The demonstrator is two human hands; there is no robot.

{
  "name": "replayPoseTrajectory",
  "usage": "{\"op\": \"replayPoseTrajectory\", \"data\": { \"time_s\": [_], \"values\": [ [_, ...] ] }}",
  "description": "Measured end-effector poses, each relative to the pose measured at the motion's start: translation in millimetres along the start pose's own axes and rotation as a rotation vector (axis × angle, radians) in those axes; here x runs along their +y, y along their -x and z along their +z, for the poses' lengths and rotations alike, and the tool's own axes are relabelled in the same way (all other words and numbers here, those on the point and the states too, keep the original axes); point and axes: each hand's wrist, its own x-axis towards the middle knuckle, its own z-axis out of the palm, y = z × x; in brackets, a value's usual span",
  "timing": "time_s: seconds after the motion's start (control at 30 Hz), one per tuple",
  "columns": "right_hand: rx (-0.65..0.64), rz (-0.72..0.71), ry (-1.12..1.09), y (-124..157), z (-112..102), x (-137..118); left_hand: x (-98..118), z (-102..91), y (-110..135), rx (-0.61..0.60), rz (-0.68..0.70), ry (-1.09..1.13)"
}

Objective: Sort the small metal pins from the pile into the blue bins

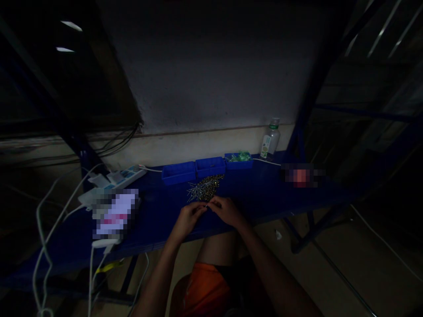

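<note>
Orange cloth (206,288) is seen nearest, over the person's lap, below the table edge. Two bare forearms are extended from there onto the blue table (264,193).

Count, hands: two. The left hand (187,219) and the right hand (228,211) are brought together above the near part of the table, fingertips touching. On both hands the fingers are curled and pressed together, not spread.

Count, held items: one. A thin pale metal piece (207,205) is seen just where the two sets of fingertips meet, and it is pinched there from both sides. Light is poor, so finer detail of the piece cannot be told.

Count, loose stock: one pile of metal pieces (205,187), lying on the table just beyond the fingertips, apart from them and short of the bins. The pieces are too many and too small to be counted.

Count, bins: three blue bins in a row behind the pile, the left bin (178,172), the middle bin (210,166) and the right bin (238,160). Green contents are seen in the right one only.

Count, bottles: one bottle (270,141), upright by the wall, just right of the right bin.

To the far left, one white power strip (127,176) is noted, with white cables (42,229) hanging off the left edge of the table.
</note>
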Motion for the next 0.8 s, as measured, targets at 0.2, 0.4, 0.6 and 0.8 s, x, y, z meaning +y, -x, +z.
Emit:
{"op": "replayPoseTrajectory", "data": {
  "time_s": [0.2, 0.4, 0.6, 0.8],
  "values": [
    [-0.005, 0.007, -0.010, 0.6, -0.8, -2.0, -0.1, 0.2, 1.0, 0.020, 0.001, -0.031],
    [-0.001, 0.019, -0.029, 0.2, -1.5, -2.1, 2.4, 0.7, 0.0, 0.056, -0.069, 0.005],
    [0.066, 0.050, -0.051, -2.3, -1.1, 3.0, 2.8, -0.3, 0.0, 0.088, -0.053, -0.010],
    [-0.058, 0.032, 0.002, -2.5, 2.8, 4.2, 6.6, -4.1, 2.9, 0.159, -0.042, 0.016]
  ]
}}
